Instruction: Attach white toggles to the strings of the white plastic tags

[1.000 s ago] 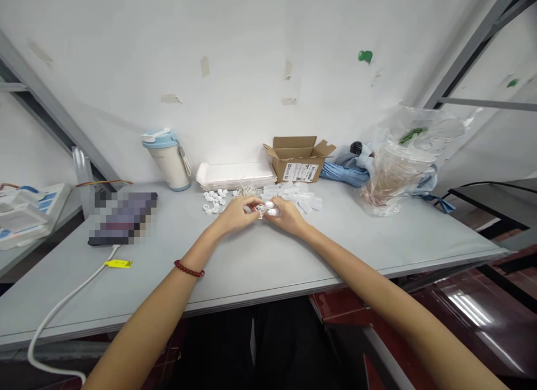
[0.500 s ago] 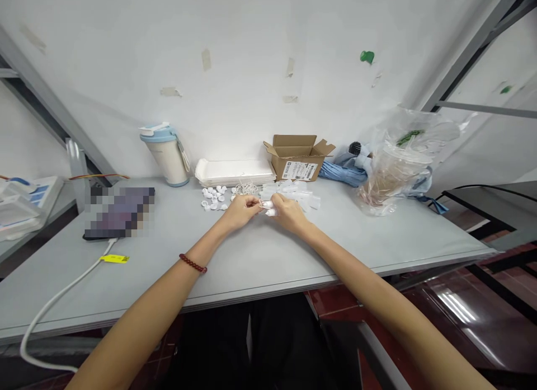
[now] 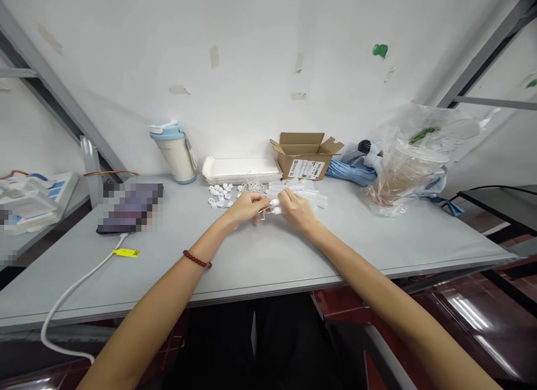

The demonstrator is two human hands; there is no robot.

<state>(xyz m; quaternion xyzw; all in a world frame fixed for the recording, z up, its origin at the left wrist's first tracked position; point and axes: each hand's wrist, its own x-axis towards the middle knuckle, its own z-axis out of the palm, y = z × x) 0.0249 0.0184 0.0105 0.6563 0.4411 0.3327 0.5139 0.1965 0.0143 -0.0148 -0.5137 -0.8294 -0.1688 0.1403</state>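
Right hand (image 3: pixel 298 212) shifted slightly at white-capped tubes (image 3: pixel 276 210).
Its fingers grip the tubes; left hand (image 3: pixel 246 207) pinches white cord (image 3: pixel 263 212) (partly hidden).

Right at the centre now, two small white pieces (image 3: pixel 276 210), rounded and close together, held roughly level, ends partly covered. Just beside, thin white string (image 3: pixel 263 211), bent and dangling, finer detail too small to tell. Behind, on the gray tabletop (image 3: pixel 260 255), a loose scatter of white caps (image 3: pixel 218 195), a tangled heap of pale strings (image 3: pixel 253 185), and clear tubes (image 3: pixel 314 195), lying flat, overlapping, pointing various ways.
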